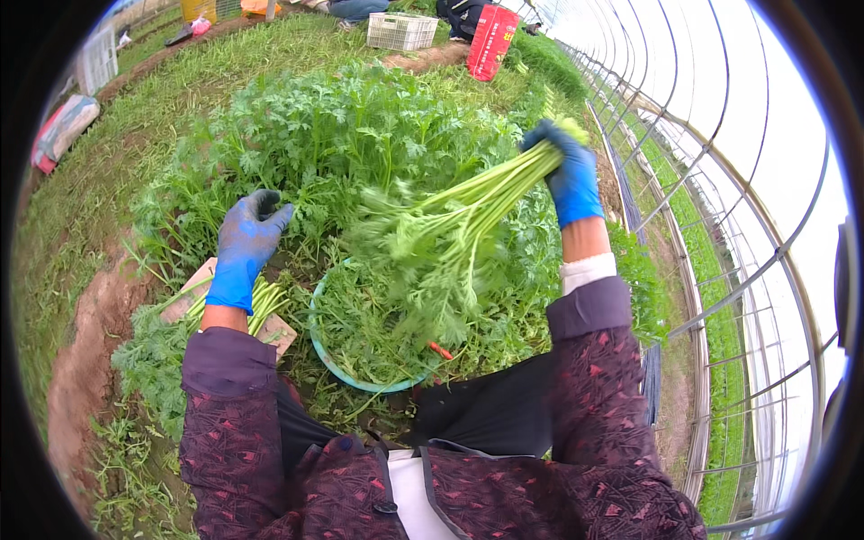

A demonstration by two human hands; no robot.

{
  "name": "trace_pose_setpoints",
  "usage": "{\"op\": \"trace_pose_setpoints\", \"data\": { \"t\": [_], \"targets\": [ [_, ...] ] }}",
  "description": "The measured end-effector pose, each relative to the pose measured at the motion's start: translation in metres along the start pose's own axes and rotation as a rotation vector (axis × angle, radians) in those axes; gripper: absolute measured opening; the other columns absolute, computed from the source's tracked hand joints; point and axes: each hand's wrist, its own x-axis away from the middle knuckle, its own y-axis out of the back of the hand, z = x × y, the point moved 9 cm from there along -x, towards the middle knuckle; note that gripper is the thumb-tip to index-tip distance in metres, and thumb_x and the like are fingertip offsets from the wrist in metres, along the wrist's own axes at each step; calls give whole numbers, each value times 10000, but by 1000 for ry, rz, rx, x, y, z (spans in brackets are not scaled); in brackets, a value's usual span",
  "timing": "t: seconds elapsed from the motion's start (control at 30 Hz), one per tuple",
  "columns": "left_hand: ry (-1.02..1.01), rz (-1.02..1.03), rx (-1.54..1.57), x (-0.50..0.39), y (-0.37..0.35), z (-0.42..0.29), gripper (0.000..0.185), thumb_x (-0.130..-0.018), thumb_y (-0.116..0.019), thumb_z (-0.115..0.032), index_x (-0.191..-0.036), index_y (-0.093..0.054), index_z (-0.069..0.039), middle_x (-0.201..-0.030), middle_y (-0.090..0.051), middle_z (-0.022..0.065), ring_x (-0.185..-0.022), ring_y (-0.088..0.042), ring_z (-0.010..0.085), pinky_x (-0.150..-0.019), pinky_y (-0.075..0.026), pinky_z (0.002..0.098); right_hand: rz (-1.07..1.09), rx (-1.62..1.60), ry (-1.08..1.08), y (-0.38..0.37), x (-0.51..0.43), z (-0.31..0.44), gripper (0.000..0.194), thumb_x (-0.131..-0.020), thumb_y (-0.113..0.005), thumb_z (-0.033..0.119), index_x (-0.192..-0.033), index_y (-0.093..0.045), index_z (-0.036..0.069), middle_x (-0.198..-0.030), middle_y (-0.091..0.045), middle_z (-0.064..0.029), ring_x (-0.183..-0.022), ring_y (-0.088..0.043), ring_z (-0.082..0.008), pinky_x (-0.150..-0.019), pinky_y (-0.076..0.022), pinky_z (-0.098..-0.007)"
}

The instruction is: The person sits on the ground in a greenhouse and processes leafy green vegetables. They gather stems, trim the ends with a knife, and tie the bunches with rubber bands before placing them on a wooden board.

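My right hand (563,165), in a blue glove, grips a bunch of leafy green stalks (486,192) by the stem ends. The blurred leaves hang down to the left over a round basin with a light blue rim (337,371), which holds loose green leaves. A red-orange object (440,350), perhaps a handle, shows at the basin's right side. My left hand (253,226), in a blue glove with dark fingers, is raised with thumb and fingers apart and nothing in it. Below it, cut stalks (266,300) lie across a board (278,332), partly hidden by my wrist.
Uncut leafy plants (317,135) stand beyond the basin. A white plastic crate (402,31) and a red bag (493,42) are at the back, near other people. A greenhouse frame (776,253) curves along the right. Bare soil (88,358) lies at the left.
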Motion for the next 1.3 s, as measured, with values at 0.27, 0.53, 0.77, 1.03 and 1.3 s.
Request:
{"op": "trace_pose_setpoints", "data": {
  "t": [0.27, 0.53, 0.77, 1.03, 1.3],
  "targets": [
    [-83, -93, 141, 18, 13, -31, 467, -840, -735, -278, -1232, -618, -54, -1094, -690, 143, -978, -672, 233, -878, -527, 357, 6, 16, 224, -48, -2, 22, 166, -849, -679, -31, -991, -610, -81, -855, -679, -165, -734, -703, -263, -713, -626, -390],
    [-583, -108, -48, 55, 8, -142, 1059, -714, -840, -336, -1520, -216, -49, -1398, -478, 245, -1244, -524, 377, -1064, -406, 429, 273, -177, 335, -188, 36, 6, 134, -844, -675, -31, -973, -648, -53, -904, -691, -136, -747, -697, -253, -717, -598, -362],
    [-723, -594, -196, 25, 128, -166, 864, -728, -829, -207, -1438, -365, -43, -1217, -600, 189, -1093, -621, 328, -906, -522, 382, 647, -1054, -215, -325, 101, -41, 99, -838, -690, 46, -917, -633, 33, -834, -654, -57, -720, -616, -143, -685, -522, -267],
    [-630, -392, -1408, 27, 173, -135, 348, -797, -656, -127, -1132, -563, -119, -906, -655, 99, -722, -672, 298, -598, -541, 403, 479, -1345, -595, -376, 103, -178, 257, -955, -595, 240, -1083, -529, 27, -1018, -612, -122, -1083, -590, -298, -1036, -435, -461],
    [-140, 142, -1473, 30, 87, 86, 115, -860, -569, -135, -965, -525, -115, -802, -633, 67, -707, -683, 231, -586, -544, 340, -116, -1149, -1199, -311, 183, -435, 453, -928, -628, 382, -1091, -548, -33, -1020, -634, -149, -1029, -612, -317, -972, -480, -453]
  ]
}}
